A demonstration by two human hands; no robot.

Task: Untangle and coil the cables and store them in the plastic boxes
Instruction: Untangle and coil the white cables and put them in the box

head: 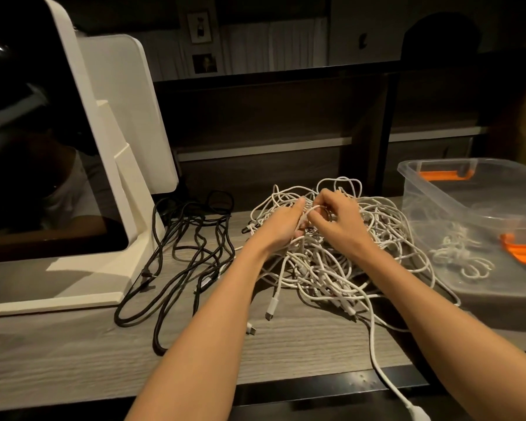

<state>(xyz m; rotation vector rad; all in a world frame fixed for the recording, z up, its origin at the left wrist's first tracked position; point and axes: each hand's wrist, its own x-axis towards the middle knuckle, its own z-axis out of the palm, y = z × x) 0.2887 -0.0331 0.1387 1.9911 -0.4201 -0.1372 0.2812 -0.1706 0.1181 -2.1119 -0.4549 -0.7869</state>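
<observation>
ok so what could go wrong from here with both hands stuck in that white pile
1. Both the left hand and right hand pinch strands atop the white cable tangle; pulling hard could tighten knots.
2. One white cable with a plug trails over the table edge; it may snag or drag the pile.
3. The black cables lie right beside the pile and could get caught up.

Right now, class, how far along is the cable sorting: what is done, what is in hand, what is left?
Done: one coiled white cable lies in the clear plastic box with orange handles. In hand: the left hand and right hand both pinch strands atop the big tangled heap of white cables. Left: most of that heap, plus the loose black cables on the grey wooden desk.
</observation>
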